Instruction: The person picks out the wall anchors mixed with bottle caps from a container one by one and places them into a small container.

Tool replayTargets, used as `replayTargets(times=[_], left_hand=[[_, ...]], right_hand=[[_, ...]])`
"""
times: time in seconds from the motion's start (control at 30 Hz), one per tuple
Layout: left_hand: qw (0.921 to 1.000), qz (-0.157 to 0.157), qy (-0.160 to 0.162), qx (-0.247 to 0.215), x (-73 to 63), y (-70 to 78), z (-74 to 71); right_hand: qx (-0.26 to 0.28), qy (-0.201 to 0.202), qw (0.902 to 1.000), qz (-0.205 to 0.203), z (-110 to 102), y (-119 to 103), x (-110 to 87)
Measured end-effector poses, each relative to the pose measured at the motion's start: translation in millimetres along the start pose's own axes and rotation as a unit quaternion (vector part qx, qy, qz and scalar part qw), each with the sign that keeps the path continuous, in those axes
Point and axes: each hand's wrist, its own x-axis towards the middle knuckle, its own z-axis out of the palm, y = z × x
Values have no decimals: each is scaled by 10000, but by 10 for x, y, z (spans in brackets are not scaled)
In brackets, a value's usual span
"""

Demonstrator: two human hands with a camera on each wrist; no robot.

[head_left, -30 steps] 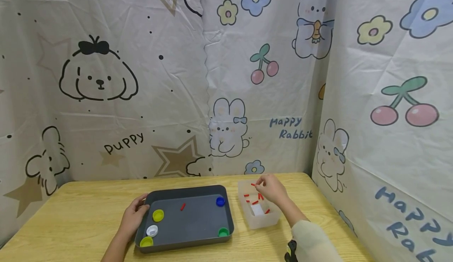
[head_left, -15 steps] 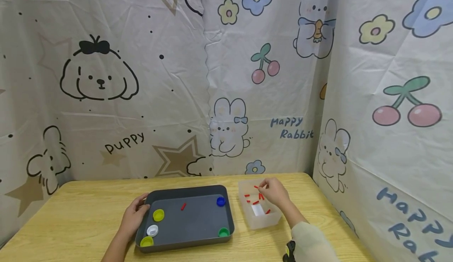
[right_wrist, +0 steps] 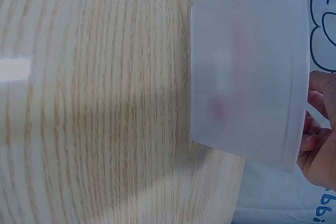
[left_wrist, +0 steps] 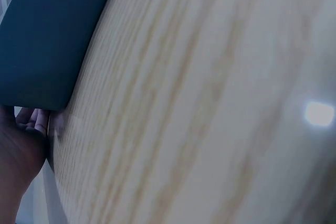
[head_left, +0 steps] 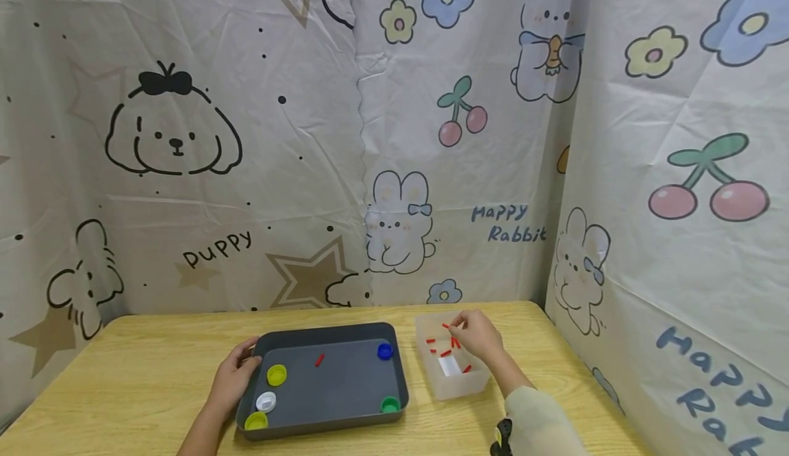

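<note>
My left hand (head_left: 234,372) grips the left wall of a dark grey tray (head_left: 327,426), its thumb over the rim. In the left wrist view, part of that hand (left_wrist: 21,145) shows beside the dark tray wall (left_wrist: 47,40). My right hand (head_left: 479,335) is over the far part of a translucent plastic box (head_left: 457,387), pinching a small red stick (head_left: 446,325) by its end. Several more red sticks (head_left: 446,353) lie in the box with a white rectangle (head_left: 449,365). The box wall (right_wrist: 247,77) hides the fingertips of the right hand (right_wrist: 320,140) in the right wrist view.
In the tray are two yellow caps (head_left: 277,375), a white cap (head_left: 266,402), a blue cap (head_left: 385,351), a green cap (head_left: 390,404) and one red stick (head_left: 320,360). Both containers stand on a wood-grain table (head_left: 154,367). A printed curtain (head_left: 308,134) hangs behind and at the right.
My right hand has shifted slightly right and down with the red stick, then stays nearly still. The left hand and tray keep their places.
</note>
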Motion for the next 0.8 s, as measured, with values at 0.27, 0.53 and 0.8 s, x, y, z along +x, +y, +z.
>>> replayTargets(times=[0.27,0.53,0.8], left_hand=[[10000,10,0,20,4,-8,2],[10000,33,10,16,11,-20,0],[10000,53,-3,2,8,-13,-3]], right_hand=[[-211,-3,9995,218,17,0,13],[-190,-3,9996,215,14,-5,13],[-49,0,9999,161,-7,-26,35]])
